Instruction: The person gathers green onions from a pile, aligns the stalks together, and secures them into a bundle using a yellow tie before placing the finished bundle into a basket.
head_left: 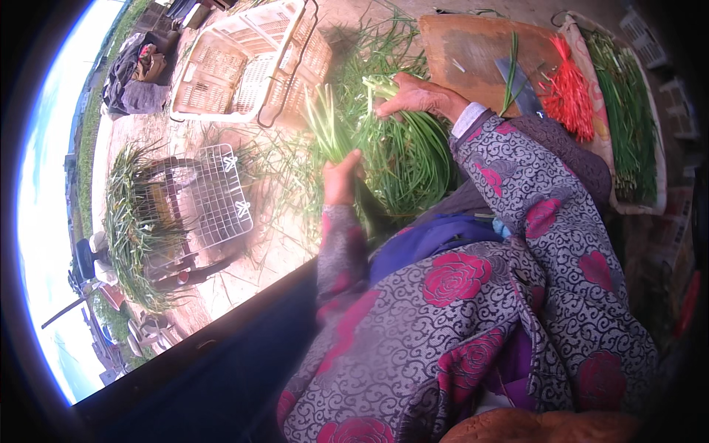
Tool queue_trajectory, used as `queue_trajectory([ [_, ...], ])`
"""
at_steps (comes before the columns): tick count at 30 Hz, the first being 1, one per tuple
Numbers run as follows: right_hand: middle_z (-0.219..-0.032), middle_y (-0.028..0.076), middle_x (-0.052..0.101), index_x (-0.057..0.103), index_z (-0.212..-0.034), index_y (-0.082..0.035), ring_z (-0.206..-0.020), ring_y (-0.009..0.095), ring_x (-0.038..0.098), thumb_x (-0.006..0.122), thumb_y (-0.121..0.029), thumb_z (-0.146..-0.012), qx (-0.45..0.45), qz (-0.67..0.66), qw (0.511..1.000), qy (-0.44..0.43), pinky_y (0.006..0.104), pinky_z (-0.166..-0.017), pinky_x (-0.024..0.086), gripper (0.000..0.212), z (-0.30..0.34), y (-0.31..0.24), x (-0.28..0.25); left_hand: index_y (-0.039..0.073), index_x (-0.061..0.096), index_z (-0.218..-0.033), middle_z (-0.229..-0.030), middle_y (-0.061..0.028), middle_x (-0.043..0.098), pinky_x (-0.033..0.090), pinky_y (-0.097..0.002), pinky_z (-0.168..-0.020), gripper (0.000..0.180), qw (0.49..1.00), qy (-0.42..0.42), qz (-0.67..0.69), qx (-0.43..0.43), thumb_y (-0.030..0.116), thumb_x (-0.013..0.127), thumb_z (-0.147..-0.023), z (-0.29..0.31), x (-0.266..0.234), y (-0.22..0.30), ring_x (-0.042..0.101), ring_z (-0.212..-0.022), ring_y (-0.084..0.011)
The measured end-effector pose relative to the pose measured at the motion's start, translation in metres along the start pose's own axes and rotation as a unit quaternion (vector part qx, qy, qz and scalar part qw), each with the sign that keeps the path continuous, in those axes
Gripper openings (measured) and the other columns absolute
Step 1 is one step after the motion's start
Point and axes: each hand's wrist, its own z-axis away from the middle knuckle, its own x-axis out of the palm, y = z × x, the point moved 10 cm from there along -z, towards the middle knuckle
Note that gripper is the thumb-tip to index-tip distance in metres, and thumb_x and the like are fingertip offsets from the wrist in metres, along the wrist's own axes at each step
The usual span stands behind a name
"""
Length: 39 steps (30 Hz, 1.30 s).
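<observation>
Left grip (341,179) is closed round a bunch of green stalks (329,125), pale ends upward; right grip (419,97) curls closed about another bunch (375,88), just off the wooden board's (469,48) left edge. Level ends and light pressure should prevent bruising. No writing is legible.

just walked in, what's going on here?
A person's left hand grips a bunch of green stalks, pale ends up. The right hand holds more stalks by their pale ends. Red strips lie by a brown board to the right; a pale crate stands beyond the left hand. Loose greens lie between.
</observation>
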Motion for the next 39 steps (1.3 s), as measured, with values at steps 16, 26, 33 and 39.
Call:
queue_trajectory([
  [16, -0.104, 0.012, 0.066, 0.051, -0.13, 0.005, -0.077, 0.018, 0.063, 0.08, -0.021, -0.08, 0.015, -0.19, 0.976, 0.104, 0.0319, -0.07, 0.053, 0.063, -0.006, 0.025, 0.0, 0.004, 0.062, -0.097, -0.084, -0.0071, 0.064, 0.046, -0.0319, -0.057, 0.018, 0.995, -0.054, 0.064, -0.053, 0.019, 0.071, -0.09, -0.011, 0.011, -0.025, 0.055, -0.059, -0.0153],
  [26, -0.095, 0.012, 0.07, 0.061, -0.119, 0.002, -0.08, 0.02, 0.067, 0.068, -0.026, -0.088, 0.034, 0.187, 0.964, 0.186, 0.033, -0.067, 0.053, 0.043, -0.005, 0.041, -0.079, 0.004, 0.053, -0.131, -0.123, -0.0166, 0.065, 0.056, -0.0442, -0.079, 0.052, 0.984, -0.132, 0.08, -0.093, 0.042, 0.06, -0.096, 0.002, 0.024, -0.007, 0.066, -0.106, -0.0332],
  [33, -0.103, 0.011, 0.068, 0.063, -0.112, 0.002, -0.076, 0.017, 0.065, 0.078, -0.023, -0.081, -0.071, -0.141, 0.983, 0.092, 0.0316, -0.067, 0.053, 0.042, -0.009, 0.009, 0.011, 0.002, 0.056, -0.129, -0.112, -0.0159, 0.069, 0.059, -0.0405, -0.071, 0.044, 0.989, -0.121, 0.018, -0.089, 0.029, 0.065, -0.095, 0.008, 0.049, -0.01, 0.071, -0.091, -0.0304],
  [39, -0.077, 0.008, 0.067, 0.064, -0.092, 0.004, -0.061, 0.015, 0.064, 0.072, -0.01, -0.077, -0.05, -0.047, 0.996, 0.051, 0.0293, -0.058, 0.051, 0.022, -0.003, 0.004, 0.008, -0.003, 0.063, -0.112, -0.094, -0.0122, 0.071, 0.058, -0.0351, -0.066, 0.025, 1.0, -0.003, -0.025, -0.011, 0.008, 0.069, -0.09, -0.006, 0.015, -0.003, 0.071, -0.077, -0.0239],
])
